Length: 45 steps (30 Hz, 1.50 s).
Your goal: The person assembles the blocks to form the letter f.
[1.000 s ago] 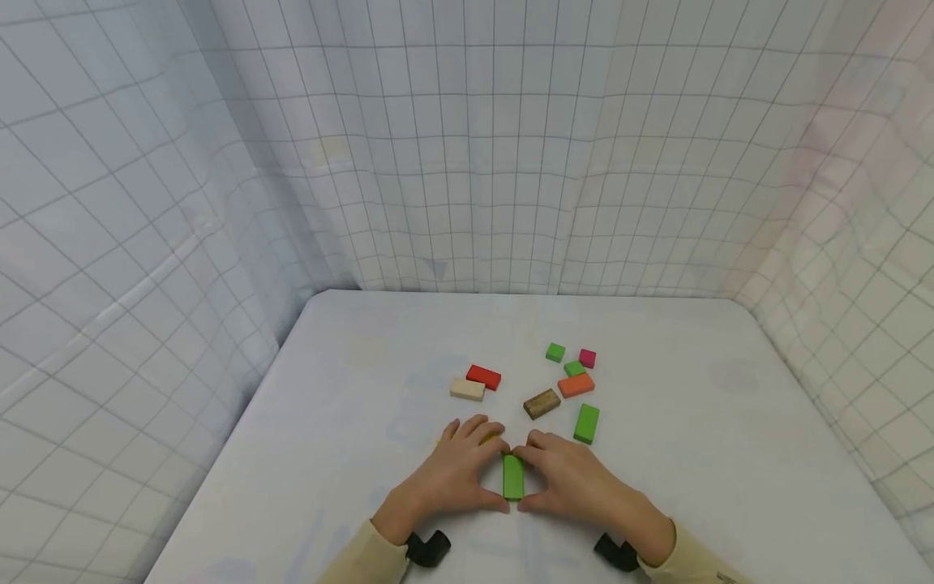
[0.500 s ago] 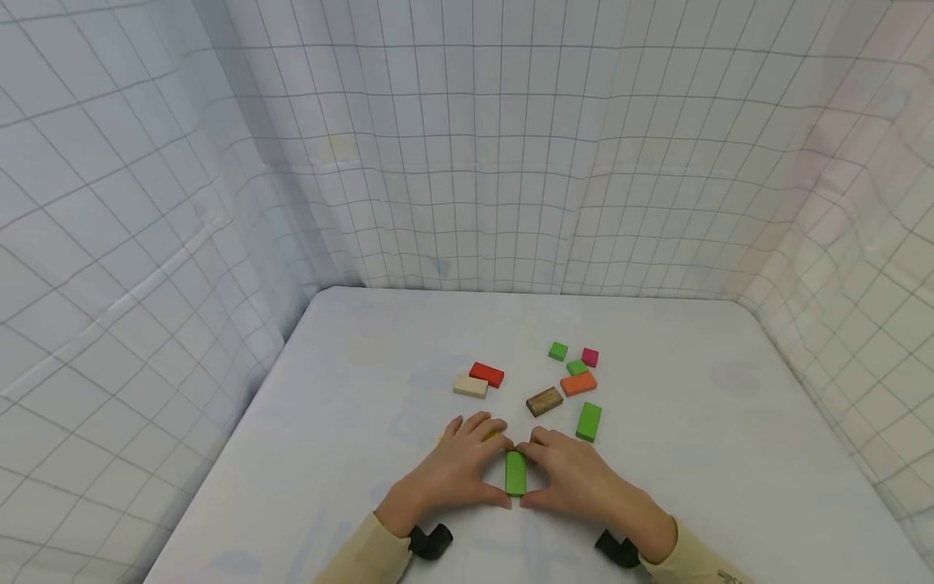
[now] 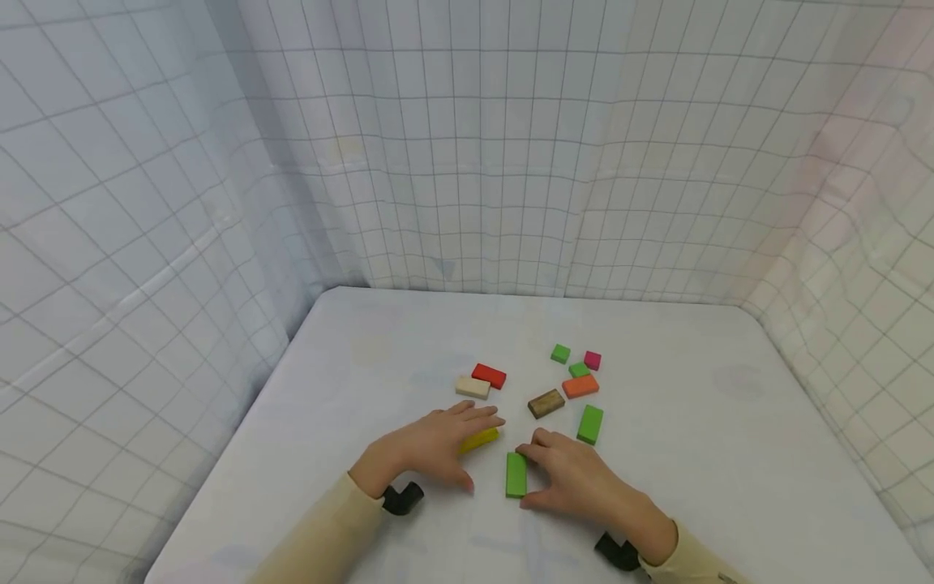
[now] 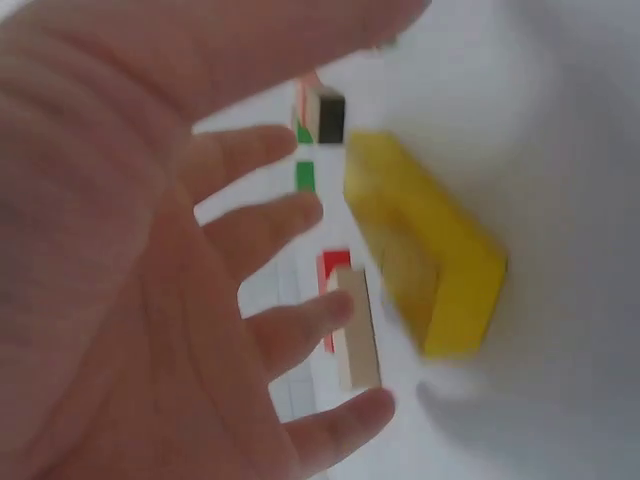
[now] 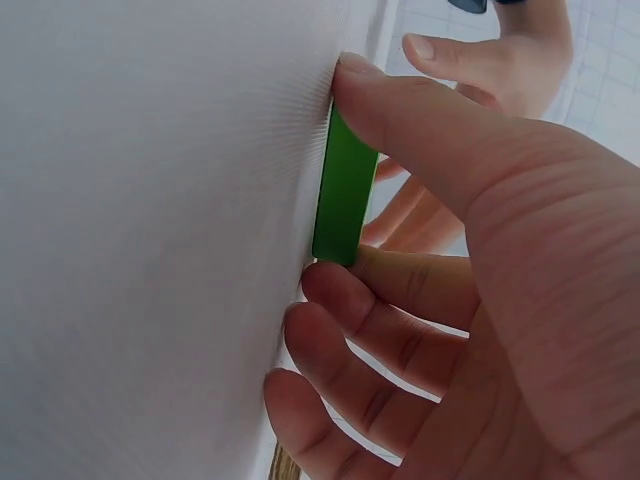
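Left hand slid left, fingers spread by yellow block, lower mid-frame. Right hand pinching green block by ends; placing step, I'd guess, next probably needs left grip.

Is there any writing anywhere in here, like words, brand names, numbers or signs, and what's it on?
No text can be read.
Right sleeve: a small dark mark near the picture's bottom edge, too small to read.
Green block in the right hand: no lettering on the visible faces.
Yellow block by the left hand: none visible.
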Tool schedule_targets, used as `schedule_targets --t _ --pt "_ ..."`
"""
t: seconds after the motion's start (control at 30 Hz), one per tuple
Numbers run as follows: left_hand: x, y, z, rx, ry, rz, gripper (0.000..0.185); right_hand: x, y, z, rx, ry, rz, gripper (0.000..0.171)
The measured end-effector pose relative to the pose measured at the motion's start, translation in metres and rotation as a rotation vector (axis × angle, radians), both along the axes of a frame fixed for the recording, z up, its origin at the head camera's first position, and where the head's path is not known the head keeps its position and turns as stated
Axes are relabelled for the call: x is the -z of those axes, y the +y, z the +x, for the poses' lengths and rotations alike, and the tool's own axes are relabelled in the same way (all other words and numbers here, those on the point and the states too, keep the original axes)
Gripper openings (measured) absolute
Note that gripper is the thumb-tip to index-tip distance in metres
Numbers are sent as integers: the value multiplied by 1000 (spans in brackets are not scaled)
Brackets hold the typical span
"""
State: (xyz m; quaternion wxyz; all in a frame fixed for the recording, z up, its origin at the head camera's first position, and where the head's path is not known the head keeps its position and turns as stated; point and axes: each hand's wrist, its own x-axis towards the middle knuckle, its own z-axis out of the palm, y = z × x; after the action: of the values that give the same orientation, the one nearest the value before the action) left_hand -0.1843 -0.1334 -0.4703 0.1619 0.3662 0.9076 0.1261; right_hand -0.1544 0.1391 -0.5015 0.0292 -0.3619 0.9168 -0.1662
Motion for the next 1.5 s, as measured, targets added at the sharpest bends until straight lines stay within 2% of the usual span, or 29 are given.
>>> schedule_targets --t 0.17,0.27,0.33,0.53,0.73,0.9,1.17,1.33,1.5 --pt "-8 -11 -11 88 -55 -116 103 0 1 1 -4 -18 -9 69" --pt "-10 -13 -15 118 -71 -146 106 1 2 2 -6 -14 -17 68" --pt "-12 -13 -17 119 -73 -157 107 2 2 3 -6 -11 -24 68" --pt "-14 -11 -20 98 -21 -204 111 5 2 5 8 -29 -22 68" --pt "-7 -11 -23 83 -22 -159 101 6 4 7 21 -54 -13 70" --pt "-4 -10 -25 81 25 -138 90 6 4 6 8 -31 -21 69" --pt "-4 -10 -28 47 24 -96 88 5 5 2 -6 -9 -16 69" --pt "-4 -10 -29 47 24 -76 87 4 4 0 -5 2 -20 69" --pt "0 -11 -32 17 30 -33 88 4 3 -1 -2 -1 -26 69"
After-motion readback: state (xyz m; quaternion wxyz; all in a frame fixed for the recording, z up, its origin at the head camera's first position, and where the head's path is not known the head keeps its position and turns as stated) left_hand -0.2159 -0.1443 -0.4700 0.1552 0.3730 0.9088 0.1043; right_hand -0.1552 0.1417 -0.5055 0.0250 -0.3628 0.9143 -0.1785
